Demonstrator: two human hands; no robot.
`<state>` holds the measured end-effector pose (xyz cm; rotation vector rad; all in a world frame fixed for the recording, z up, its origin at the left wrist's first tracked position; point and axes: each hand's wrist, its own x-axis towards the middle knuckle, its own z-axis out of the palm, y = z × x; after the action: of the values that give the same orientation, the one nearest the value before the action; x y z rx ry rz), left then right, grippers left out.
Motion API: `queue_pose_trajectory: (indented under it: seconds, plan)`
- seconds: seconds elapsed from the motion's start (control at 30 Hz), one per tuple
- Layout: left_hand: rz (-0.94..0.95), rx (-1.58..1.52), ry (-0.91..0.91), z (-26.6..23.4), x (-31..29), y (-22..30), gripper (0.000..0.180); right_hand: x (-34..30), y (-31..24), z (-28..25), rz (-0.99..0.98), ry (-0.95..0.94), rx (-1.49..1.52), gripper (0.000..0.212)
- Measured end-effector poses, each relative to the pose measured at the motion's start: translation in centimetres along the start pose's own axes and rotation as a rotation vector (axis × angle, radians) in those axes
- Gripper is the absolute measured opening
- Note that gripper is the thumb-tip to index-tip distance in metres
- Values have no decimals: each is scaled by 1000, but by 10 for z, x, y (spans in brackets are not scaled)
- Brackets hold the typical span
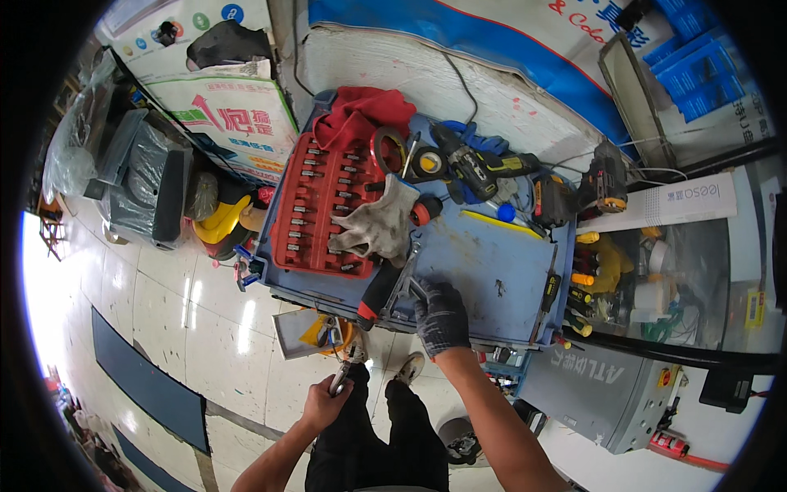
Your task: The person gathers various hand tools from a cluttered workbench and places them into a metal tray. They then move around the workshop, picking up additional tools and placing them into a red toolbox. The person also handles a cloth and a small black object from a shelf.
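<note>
My left hand, bare, is closed around a silver metal hand tool and is held low, in front of the cart. Its exact kind is too small to tell. My right hand, in a dark grey glove, rests at the near edge of the blue tray. Its fingers curl beside a silver wrench, over a short silver end; the glove hides what they grip. Left of the wrench lies a black-and-red handled tool. A stained light glove lies partly over the red socket case.
Behind the case sits a red cloth. A cordless drill, a tape roll and an impact driver lie toward the tray's back. A screwdriver lies at its right. Below stands a grey box.
</note>
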<state>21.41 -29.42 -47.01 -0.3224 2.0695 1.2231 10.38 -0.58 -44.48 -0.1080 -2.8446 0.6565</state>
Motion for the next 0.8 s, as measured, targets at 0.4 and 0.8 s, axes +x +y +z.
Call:
queue_pose_trajectory:
  seconds: [0.4, 0.8]
  plan:
    - [93, -156, -23, 6, -15, 33, 16, 15, 62, -141, 452, -633, -15, 26]
    - [-83, -754, -364, 48, -21, 120, 21, -144, 43, -123, 943, -804, 1653, 25]
